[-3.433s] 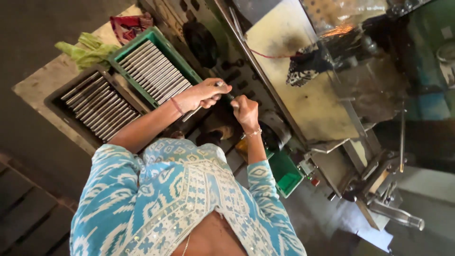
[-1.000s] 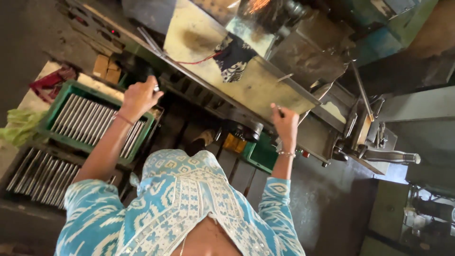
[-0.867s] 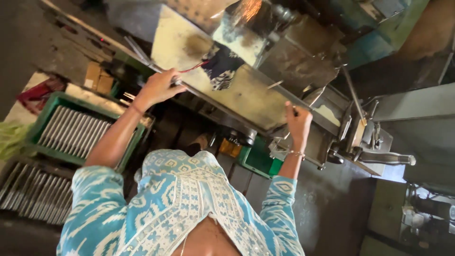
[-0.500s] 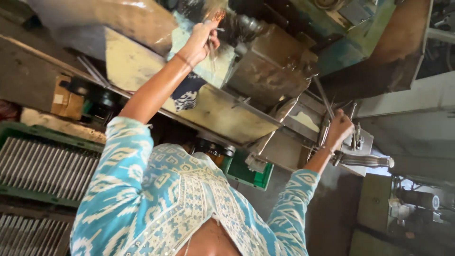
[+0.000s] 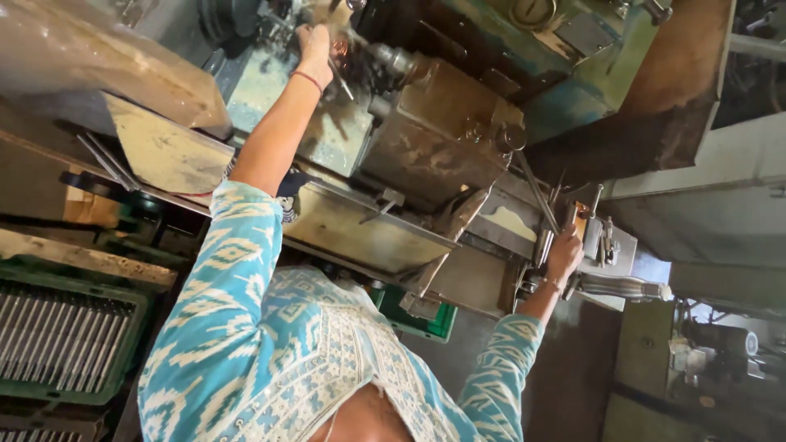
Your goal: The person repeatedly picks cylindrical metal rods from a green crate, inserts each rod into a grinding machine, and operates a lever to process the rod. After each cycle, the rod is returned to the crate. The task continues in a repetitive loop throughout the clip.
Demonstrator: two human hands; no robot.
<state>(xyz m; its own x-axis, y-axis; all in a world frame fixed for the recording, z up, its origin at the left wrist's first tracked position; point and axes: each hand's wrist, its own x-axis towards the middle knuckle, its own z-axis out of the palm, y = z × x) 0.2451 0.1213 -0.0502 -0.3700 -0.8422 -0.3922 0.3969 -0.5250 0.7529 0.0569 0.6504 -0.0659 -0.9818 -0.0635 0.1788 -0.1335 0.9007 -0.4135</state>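
My left hand (image 5: 315,49) is stretched far up into the working area of a large worn metal machine (image 5: 442,123), its fingers closed on a thin metal rod (image 5: 340,78) next to the spindle parts. My right hand (image 5: 565,255) is low at the right side of the machine, gripping an upright metal lever handle (image 5: 547,237). Both arms wear blue-and-white patterned sleeves, and there is a bangle on each wrist.
A green crate (image 5: 70,344) filled with several shiny metal rods sits at the lower left. A slanted metal chip tray (image 5: 360,233) juts out under the machine. A small green bin (image 5: 417,319) stands below it. More grey machinery (image 5: 712,352) stands at the right.
My left hand has risen from the rod crates up into the machine's spindle area. My right hand has moved right along the machine and closed on the lever. The view has tilted upward.
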